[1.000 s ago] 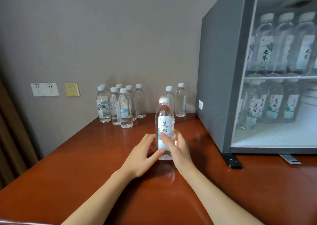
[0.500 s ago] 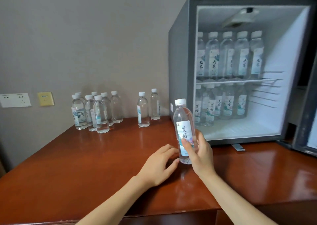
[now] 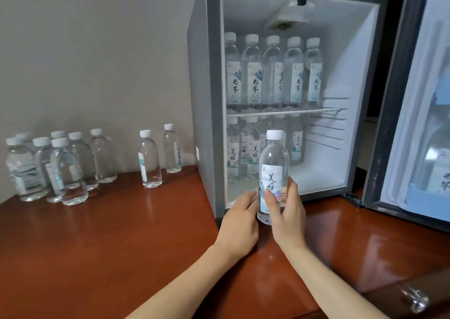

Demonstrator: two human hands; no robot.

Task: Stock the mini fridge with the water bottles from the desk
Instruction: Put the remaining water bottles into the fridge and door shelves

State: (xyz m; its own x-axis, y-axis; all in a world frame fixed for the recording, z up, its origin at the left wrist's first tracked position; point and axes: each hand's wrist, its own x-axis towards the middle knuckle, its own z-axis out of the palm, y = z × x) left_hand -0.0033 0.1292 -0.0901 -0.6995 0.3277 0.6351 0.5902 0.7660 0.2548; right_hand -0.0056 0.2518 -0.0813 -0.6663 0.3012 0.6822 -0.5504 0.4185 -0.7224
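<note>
**Head view.** The right grip is clasped round the lower half of a clear plastic water bottle with a white cap and a white printed label, the thumb lying across the label's front. The bottle is upright just in front of the open mouth of the grey mini fridge, level with its lower compartment. Whether its base rests on the glossy red-brown wooden bench cannot be told. The left grip is released, fingers fairly straight and apparently touching the bottle's lower left side.

Inside the white-lined cabinet, a row of five bottles stands on the upper wire shelf. The lower bottles stand at the left of the floor below. The fridge door stands open at the right.

On the bench by the wall stand a cluster of small clear bottles and, set apart nearer the fridge, a pair of bottles.
</note>
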